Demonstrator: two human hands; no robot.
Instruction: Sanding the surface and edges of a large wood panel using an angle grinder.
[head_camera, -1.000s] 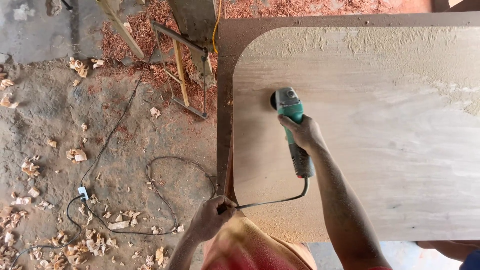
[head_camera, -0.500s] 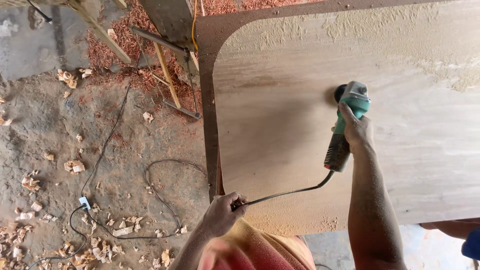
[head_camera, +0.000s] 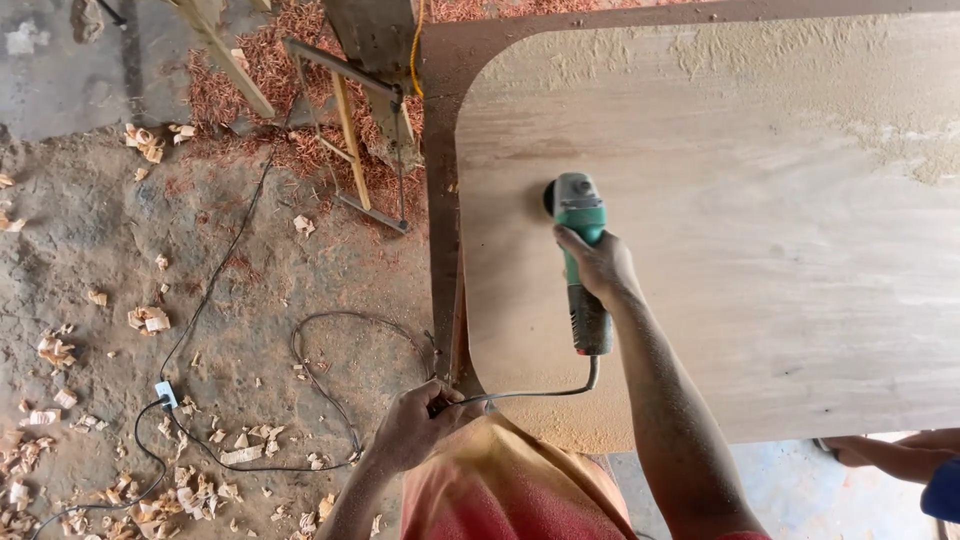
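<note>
Gripping the green grinder (head_camera: 580, 262) in our closed right hand (head_camera: 600, 265) near the panel (head_camera: 780, 260)'s rounded left edge, our left hand (head_camera: 420, 425) pinching its cord (head_camera: 540, 392)

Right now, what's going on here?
A person is running a green angle grinder over a large wooden board with rounded corners. The right hand grips the grinder's body, with its head pressed flat to the board near the left edge. The left hand holds the power cord off the board's near edge. Sawdust covers the board, and wood shavings litter the dirt floor. Another person's arm shows at lower right.
</note>
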